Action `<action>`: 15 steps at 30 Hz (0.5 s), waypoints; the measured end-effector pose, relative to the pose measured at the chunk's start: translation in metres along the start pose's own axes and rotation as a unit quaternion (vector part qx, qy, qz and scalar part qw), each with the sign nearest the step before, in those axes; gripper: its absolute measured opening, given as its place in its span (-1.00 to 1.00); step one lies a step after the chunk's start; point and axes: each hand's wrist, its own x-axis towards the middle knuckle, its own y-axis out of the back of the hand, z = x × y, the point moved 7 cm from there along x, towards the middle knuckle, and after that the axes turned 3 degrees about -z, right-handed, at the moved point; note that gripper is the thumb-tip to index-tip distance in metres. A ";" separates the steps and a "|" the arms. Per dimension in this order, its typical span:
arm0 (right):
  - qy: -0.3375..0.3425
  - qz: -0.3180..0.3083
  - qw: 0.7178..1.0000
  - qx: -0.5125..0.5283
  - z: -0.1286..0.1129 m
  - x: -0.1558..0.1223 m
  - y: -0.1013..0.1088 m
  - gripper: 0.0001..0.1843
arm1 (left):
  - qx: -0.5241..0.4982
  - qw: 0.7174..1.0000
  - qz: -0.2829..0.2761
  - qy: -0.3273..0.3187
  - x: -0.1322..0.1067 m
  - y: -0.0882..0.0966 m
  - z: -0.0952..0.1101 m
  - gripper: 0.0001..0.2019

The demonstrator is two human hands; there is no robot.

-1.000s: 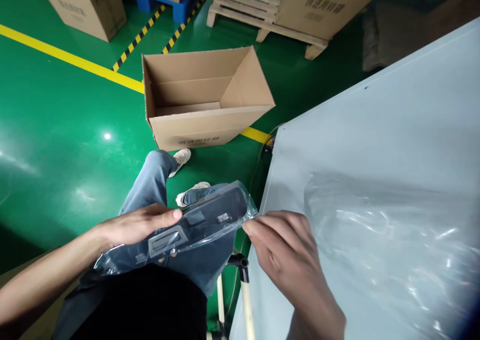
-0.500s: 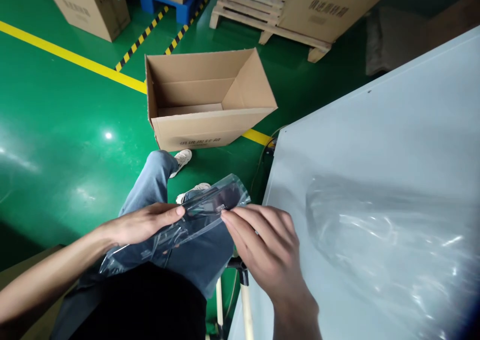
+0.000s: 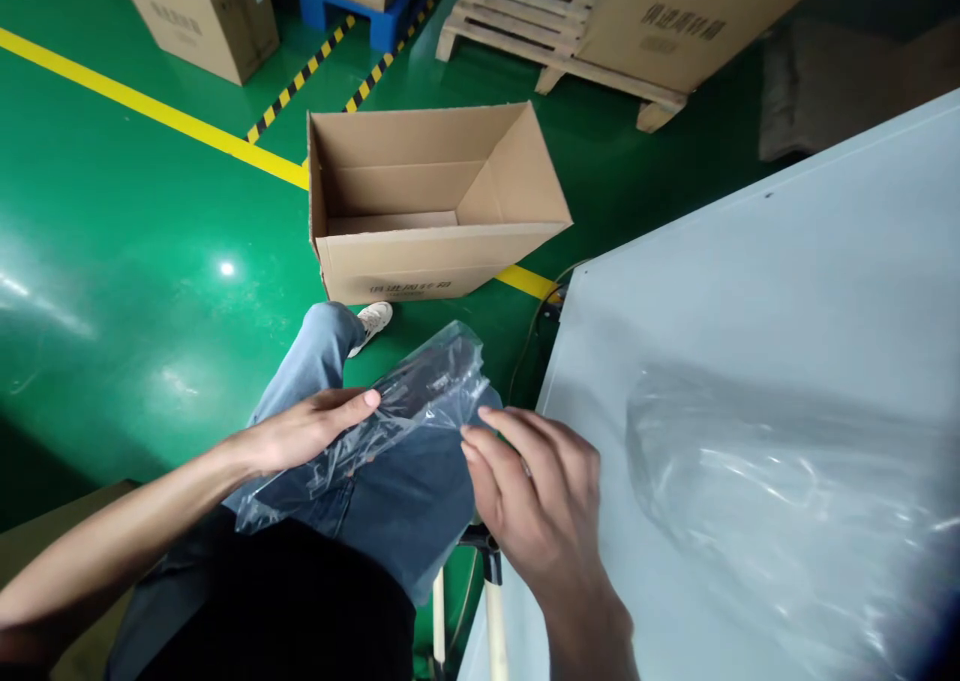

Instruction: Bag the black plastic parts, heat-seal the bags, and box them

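Observation:
A clear plastic bag lies slantwise above my lap, with a dark, flat object inside its upper end. The film's glare and creases hide what kind of object it is. My left hand grips the bag near its middle, thumb on top and the other fingers hidden underneath. At the bag's lower right edge is my right hand, its fingers bent and their tips pinched at the crinkled film. The bag's loose tail hangs toward my waist.
An open cardboard box stands on the green floor ahead. To the right is a pale table with a heap of clear plastic on it. A wooden pallet and a closed carton are farther back.
The bag's upper end has tilted and crumpled, its edge now creased. My right fingertips have shifted slightly right, to the film's edge. My left hand keeps its grip.

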 end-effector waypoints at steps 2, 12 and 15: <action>-0.016 0.022 1.000 0.014 -0.003 0.003 -0.001 -0.75 | -0.001 1.000 0.007 -0.011 0.001 -0.003 0.004 -0.15; 0.015 -0.101 0.990 0.097 -0.020 0.015 -0.025 -0.72 | -0.043 0.997 -0.055 -0.028 0.010 -0.019 0.007 -0.26; 0.045 -0.108 0.987 0.107 -0.017 0.009 -0.022 -0.66 | -0.114 0.991 -0.057 0.035 0.017 -0.014 -0.007 -0.24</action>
